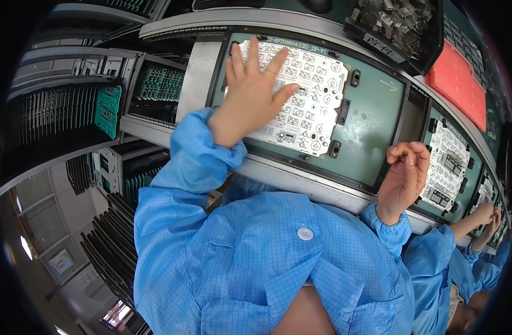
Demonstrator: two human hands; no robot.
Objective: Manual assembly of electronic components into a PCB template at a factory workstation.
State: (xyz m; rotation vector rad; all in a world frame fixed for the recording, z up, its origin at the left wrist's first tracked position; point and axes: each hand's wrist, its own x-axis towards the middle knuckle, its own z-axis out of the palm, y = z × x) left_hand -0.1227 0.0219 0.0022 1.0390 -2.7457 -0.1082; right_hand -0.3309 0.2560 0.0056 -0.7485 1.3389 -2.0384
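While the left hand (255,92) lay spread, fingers splayed flat on the white circuit panel (303,97) seated in the green fixture (373,111), the right hand (404,178) hovered curled, fingertips pinched together, just beside a second white panel (448,164).

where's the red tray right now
In the head view the red tray sits at the upper right, beyond the conveyor, just right of the black bin of small metal parts and above the right hand.
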